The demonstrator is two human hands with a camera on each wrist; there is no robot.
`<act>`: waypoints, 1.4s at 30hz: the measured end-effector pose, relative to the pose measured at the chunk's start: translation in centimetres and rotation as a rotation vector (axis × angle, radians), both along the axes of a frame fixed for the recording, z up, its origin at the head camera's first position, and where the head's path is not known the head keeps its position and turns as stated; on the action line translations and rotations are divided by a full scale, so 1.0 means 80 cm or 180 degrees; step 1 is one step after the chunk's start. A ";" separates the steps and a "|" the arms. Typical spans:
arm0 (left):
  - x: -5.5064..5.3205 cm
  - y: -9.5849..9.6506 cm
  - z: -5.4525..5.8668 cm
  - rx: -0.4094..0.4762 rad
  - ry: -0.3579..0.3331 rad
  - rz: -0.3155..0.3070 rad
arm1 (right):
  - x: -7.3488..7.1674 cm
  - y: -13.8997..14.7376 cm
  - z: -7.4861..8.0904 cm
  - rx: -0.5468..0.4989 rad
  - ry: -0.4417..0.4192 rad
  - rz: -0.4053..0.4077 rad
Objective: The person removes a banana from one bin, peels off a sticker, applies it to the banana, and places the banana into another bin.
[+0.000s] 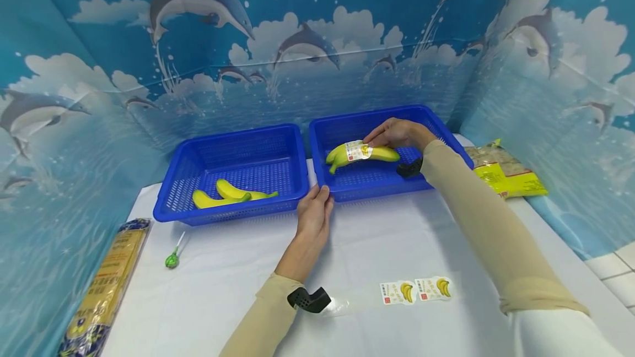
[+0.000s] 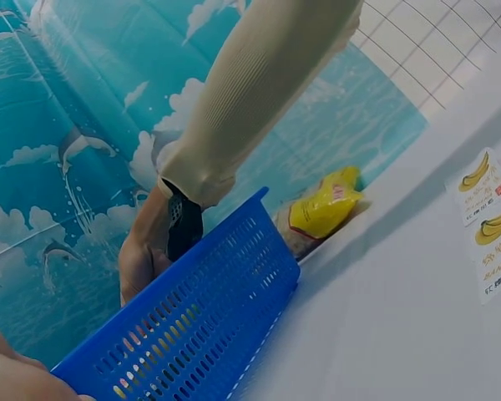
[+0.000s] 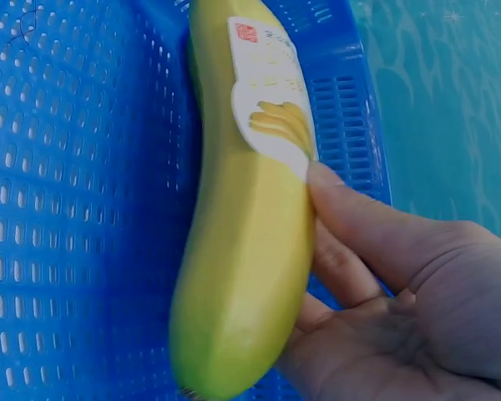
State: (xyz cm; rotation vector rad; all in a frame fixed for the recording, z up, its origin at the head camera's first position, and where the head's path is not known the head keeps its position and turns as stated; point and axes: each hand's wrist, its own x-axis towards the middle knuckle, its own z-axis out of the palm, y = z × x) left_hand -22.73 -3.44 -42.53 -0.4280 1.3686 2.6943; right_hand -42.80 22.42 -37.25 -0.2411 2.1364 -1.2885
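Observation:
My right hand (image 1: 397, 132) reaches into the right blue basket (image 1: 374, 190) and holds a yellow banana (image 1: 384, 153) with greenish ends. In the right wrist view, the thumb presses beside the edge of a white banana-picture label (image 3: 271, 88), and the other fingers lie behind the fruit. A second yellow-green shape shows against the banana's far side. My left hand (image 1: 313, 216) grips the near left corner of the same basket at its rim; in the left wrist view only part of this hand shows at the lower left.
Two bananas (image 1: 235, 191) lie in the left blue basket (image 1: 230, 216). Two banana labels (image 1: 416, 291) lie on a clear strip on the white table. A green lollipop (image 1: 171, 260) and a long yellow packet (image 1: 106, 285) are at left; a yellow bag (image 1: 511, 175) lies at right.

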 end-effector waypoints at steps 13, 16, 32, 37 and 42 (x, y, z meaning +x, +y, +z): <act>-0.003 -0.001 0.002 -0.0025 0.0009 0.0011 | -0.001 -0.006 0.005 0.0388 0.0077 0.0054; -0.002 0.000 0.001 -0.0009 -0.0005 0.0008 | -0.001 -0.008 0.004 0.0404 0.0102 0.0021; -0.001 0.003 0.002 0.0068 -0.0011 0.0016 | 0.006 -0.017 0.014 0.0073 0.0131 0.0065; -0.002 0.002 0.001 0.0079 -0.0022 0.0029 | 0.010 -0.015 0.018 -0.0028 0.0187 0.0055; -0.004 0.001 0.000 0.0085 -0.0024 0.0054 | 0.012 -0.012 0.023 -0.0073 0.0251 0.0178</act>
